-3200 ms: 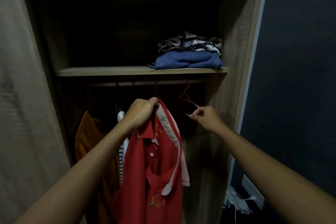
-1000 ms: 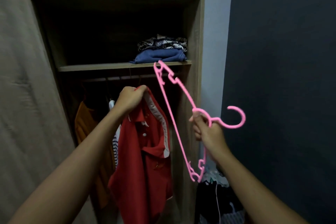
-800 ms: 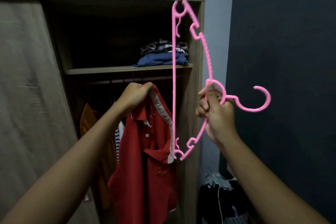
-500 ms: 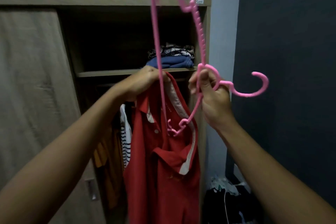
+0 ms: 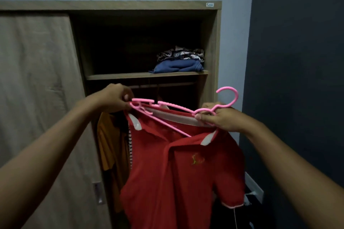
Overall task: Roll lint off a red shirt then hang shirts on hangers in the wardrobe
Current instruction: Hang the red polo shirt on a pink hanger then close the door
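The pink hanger (image 5: 167, 106) lies tilted across the neck opening of the red polo shirt (image 5: 178, 169). Only its lower bar seems to be under the collar. If the end by the left grip misses the shoulder, the shirt could slide off, or a notch could snag the fabric.

The right hand (image 5: 219, 119) clenches the hanger's neck just below the hook. The left hand (image 5: 115, 98) pinches the shirt's shoulder against the hanger's other end. The shirt hangs below both grips, in front of the open wardrobe (image 5: 212, 46).
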A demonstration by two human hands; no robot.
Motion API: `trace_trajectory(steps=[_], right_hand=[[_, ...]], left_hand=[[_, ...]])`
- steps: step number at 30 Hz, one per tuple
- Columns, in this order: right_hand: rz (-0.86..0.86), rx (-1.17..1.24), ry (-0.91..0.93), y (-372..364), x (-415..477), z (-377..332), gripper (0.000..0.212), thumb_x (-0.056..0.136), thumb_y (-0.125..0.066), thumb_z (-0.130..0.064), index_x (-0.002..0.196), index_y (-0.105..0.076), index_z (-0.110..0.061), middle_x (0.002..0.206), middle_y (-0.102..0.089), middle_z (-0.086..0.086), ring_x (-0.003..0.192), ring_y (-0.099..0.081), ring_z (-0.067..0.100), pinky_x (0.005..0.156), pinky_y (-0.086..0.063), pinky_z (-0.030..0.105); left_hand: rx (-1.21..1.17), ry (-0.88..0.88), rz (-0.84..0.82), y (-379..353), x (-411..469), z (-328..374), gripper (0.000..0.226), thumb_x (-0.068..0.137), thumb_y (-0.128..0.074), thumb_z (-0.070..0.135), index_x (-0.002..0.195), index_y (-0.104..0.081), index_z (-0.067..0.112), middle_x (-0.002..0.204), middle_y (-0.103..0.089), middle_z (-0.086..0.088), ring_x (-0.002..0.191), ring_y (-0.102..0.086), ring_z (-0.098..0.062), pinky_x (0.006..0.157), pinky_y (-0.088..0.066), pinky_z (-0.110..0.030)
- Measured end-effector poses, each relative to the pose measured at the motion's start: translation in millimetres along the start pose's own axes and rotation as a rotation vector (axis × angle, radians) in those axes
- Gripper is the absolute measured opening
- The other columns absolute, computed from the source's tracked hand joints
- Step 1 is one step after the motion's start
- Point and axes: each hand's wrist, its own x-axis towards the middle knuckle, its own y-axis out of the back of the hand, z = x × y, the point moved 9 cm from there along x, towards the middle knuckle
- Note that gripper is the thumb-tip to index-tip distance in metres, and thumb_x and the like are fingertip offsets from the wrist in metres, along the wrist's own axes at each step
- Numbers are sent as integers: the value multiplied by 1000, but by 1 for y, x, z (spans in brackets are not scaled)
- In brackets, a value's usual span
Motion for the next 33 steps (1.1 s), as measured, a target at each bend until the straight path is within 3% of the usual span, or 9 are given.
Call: trace_trajectory(steps=[5, 7, 11, 14, 18, 20, 25, 29, 33], right_hand=[[-175, -229, -133, -11, 2, 12, 40, 89, -61, -59, 83, -69, -19, 84, -60, -4, 72, -55, 10, 67, -43, 26], [-183, -246, -132, -12, 10, 11, 39, 87, -65, -58, 84, -73, -19, 88, -68, 0, 74, -60, 14, 66, -46, 29], [-147, 107, 46, 0, 19, -12, 22, 85, -78, -30, 99, -76, -14, 98, -75, 9, 93, -70, 22, 82, -57, 34], [-52, 412, 35, 36, 15, -17, 24, 81, -78, -15, 101, -74, -2, 86, -74, 10, 71, -63, 19, 60, -50, 23], [-7, 383, -106, 62, 14, -17, 21, 84, -72, -28, 96, -78, -11, 68, -69, 2, 45, -40, 8, 42, -27, 19], [19, 419, -104, 64, 16, -29, 24, 86, -71, -34, 90, -77, -11, 67, -67, 5, 41, -42, 8, 38, -27, 17], [359, 453, 13, 85, 17, -47, 38, 92, -67, -42, 77, -72, -7, 57, -53, 4, 42, -41, 11, 41, -30, 21], [287, 209, 18, 48, 29, -53, 35, 92, -67, -39, 81, -76, -7, 55, -57, 3, 47, -49, 15, 42, -38, 22], [374, 248, 49, 55, 31, -47, 30, 94, -66, -35, 83, -78, -10, 59, -58, 9, 47, -50, 17, 43, -39, 22]], left_hand=[[-138, 109, 25, -13, -1, -2, 7, 88, -71, 20, 86, -72, 13, 78, -73, -4, 70, -71, -14, 64, -59, -29], [-223, 89, 26, -20, 0, 15, 17, 88, -67, 22, 78, -73, 9, 68, -73, -7, 62, -71, -17, 52, -52, -24], [-507, 126, -65, -43, 0, 37, 32, 93, -60, 23, 82, -72, -5, 65, -62, -17, 55, -59, -28, 42, -46, -25], [-646, 188, -42, -46, -2, 37, 32, 94, -58, 26, 79, -69, 0, 67, -54, -17, 54, -54, -25, 43, -47, -27], [-641, 164, -35, -45, -7, 44, 40, 97, -56, 27, 81, -69, -7, 64, -57, -18, 54, -59, -29, 42, -51, -28], [-608, 137, -9, -44, -11, 54, 39, 97, -55, 27, 76, -71, -2, 56, -59, -13, 43, -60, -23, 38, -48, -26], [-625, 72, 142, -29, -23, 79, 42, 98, -52, 26, 67, -64, -1, 50, -55, -7, 37, -54, -18, 34, -41, -24], [-622, 3, 135, -20, -28, 91, 36, 95, -54, 24, 73, -72, 2, 47, -56, -4, 44, -58, -30, 38, -51, -36], [-577, -22, 87, -19, -34, 91, 41, 97, -55, 24, 60, -68, 11, 47, -54, -6, 37, -53, -20, 34, -44, -27]])
